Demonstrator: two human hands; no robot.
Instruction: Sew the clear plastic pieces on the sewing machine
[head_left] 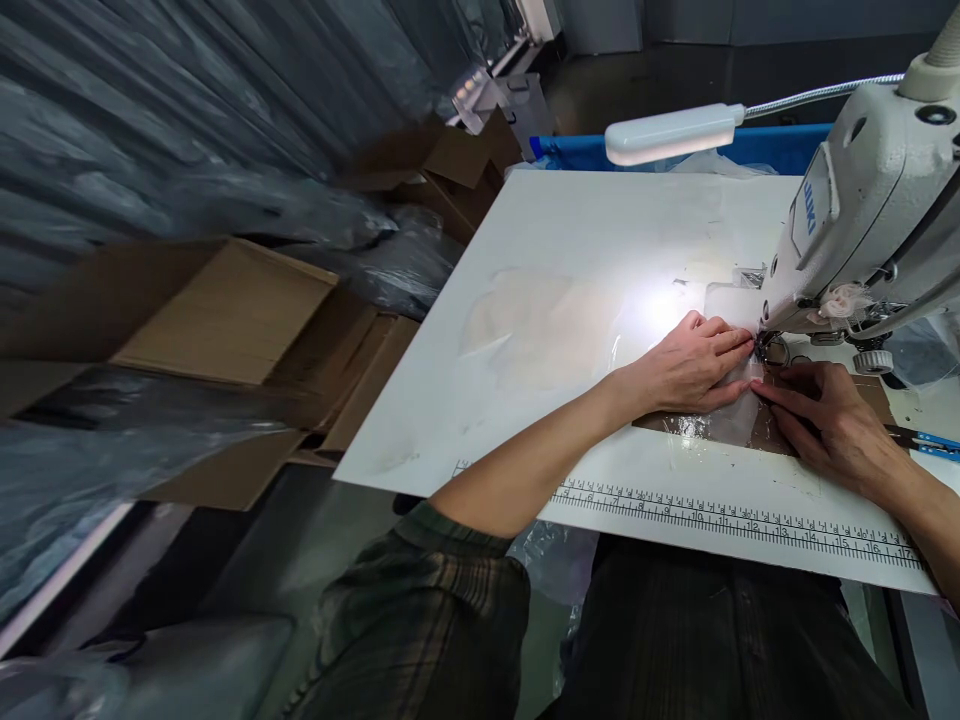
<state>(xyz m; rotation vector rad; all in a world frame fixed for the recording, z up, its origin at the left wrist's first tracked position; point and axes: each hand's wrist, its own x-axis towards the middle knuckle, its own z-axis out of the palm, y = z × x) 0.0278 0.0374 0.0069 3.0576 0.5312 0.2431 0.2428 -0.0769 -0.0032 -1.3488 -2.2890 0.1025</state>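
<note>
Left hand [696, 366] touches sheer material [738, 420] (right hand [834, 422] too).

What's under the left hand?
Pale, sheer material shows at the near edge of the left hand, over a brown surface. Whatever lies directly beneath the palm is covered.

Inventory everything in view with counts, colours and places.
Bulky metal sewing machine: one, white, right side
Slim bar lamp: one, white, upper right
Flat tabletop: one, white, centre
Printed ruler scale: one, black, tabletop's near edge
Thin translucent material: count unclear, whitish, left of machine
Flat plate: one, brown, partly beneath that material
Slim-handled tool: one, blue-black, tabletop's right
Open cardboard boxes: at least two, brown, left of tabletop
Crumpled plastic sheeting: count unclear, clear grey, left
Long container-like thing: one, blue, behind tabletop
Plaid fabric sleeve: one, dark, lower centre
Left hand: one, bare, on the material
Right hand: one, bare, alongside
</note>
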